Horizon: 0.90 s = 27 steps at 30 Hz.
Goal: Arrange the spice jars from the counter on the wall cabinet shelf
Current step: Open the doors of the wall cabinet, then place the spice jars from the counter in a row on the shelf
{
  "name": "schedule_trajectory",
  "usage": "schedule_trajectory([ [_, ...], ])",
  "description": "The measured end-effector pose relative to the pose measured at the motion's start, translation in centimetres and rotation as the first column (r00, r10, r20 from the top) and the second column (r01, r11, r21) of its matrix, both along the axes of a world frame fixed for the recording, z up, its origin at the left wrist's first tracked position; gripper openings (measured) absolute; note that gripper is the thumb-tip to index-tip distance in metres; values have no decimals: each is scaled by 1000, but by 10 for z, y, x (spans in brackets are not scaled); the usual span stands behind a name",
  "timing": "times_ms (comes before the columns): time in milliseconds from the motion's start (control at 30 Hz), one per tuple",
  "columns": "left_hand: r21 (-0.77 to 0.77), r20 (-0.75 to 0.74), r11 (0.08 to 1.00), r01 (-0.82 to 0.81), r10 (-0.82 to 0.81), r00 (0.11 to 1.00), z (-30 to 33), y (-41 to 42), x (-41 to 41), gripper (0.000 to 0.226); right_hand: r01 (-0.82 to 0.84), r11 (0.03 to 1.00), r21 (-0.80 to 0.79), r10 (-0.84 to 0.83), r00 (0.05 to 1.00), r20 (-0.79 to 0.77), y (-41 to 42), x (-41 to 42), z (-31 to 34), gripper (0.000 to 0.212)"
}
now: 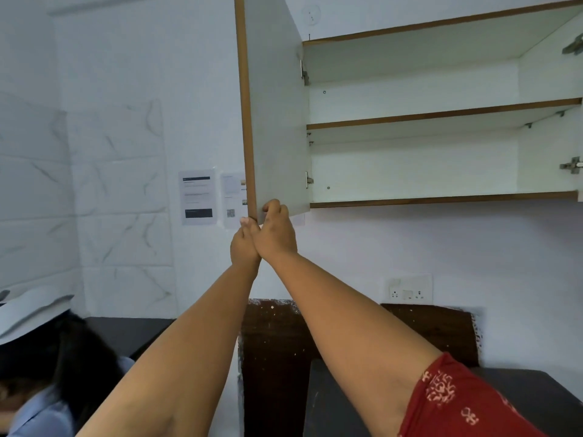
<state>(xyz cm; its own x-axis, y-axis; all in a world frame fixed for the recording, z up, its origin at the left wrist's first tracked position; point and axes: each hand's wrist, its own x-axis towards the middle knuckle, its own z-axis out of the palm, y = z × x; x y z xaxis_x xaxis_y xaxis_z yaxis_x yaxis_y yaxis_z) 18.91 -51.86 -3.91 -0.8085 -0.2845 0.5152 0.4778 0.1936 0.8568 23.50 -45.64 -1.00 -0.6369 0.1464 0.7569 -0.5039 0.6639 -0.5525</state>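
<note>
Gripping the cabinet door (pixel 277 121) at its lower corner, both hands pinch it: left hand (pixel 243 244) outside, right hand (pixel 276 231) nearer the lower shelf (pixel 441 198); no jars visible.

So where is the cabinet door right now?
The cabinet door hangs open at the cabinet's left side, upper centre of the head view, with the left hand and right hand gripping its bottom corner.

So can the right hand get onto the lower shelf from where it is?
Probably yes. The door is swung wide, and the lower shelf sits bare just right of the right hand, nothing between. That hand first has to drop its grip on the door's bottom corner.
</note>
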Motion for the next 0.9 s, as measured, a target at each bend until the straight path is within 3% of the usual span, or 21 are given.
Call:
schedule_trajectory([
  [67,58,31,998,23,-24,999,1,-5,-2,55,3,1000,-26,-3,1000,-8,-7,-2,-2,40],
  [267,-14,24,999,46,-45,999,-8,3,-12,57,25,999,-45,-28,998,-60,2,-7,-19,44],
  [367,25,67,997,70,-72,995,-23,21,-19,60,55,996,71,-53,998,-41,29,-16,-41,46],
  [433,153,131,982,108,-129,983,-39,36,-19,66,133,979,157,-133,991,-7,59,-23,-62,44],
  [500,179,154,973,147,-175,972,-57,53,-20,66,229,956,181,-240,970,40,91,-27,-83,43],
  [633,145,223,963,227,-256,941,-98,90,-19,63,365,924,115,-379,913,153,151,-21,-122,42],
  [800,65,324,938,340,-343,882,-167,151,-5,45,551,831,-83,-507,810,296,214,2,-180,39],
  [900,122,378,899,422,-435,817,-213,187,10,44,623,770,-137,-536,749,389,245,17,-226,38],
])
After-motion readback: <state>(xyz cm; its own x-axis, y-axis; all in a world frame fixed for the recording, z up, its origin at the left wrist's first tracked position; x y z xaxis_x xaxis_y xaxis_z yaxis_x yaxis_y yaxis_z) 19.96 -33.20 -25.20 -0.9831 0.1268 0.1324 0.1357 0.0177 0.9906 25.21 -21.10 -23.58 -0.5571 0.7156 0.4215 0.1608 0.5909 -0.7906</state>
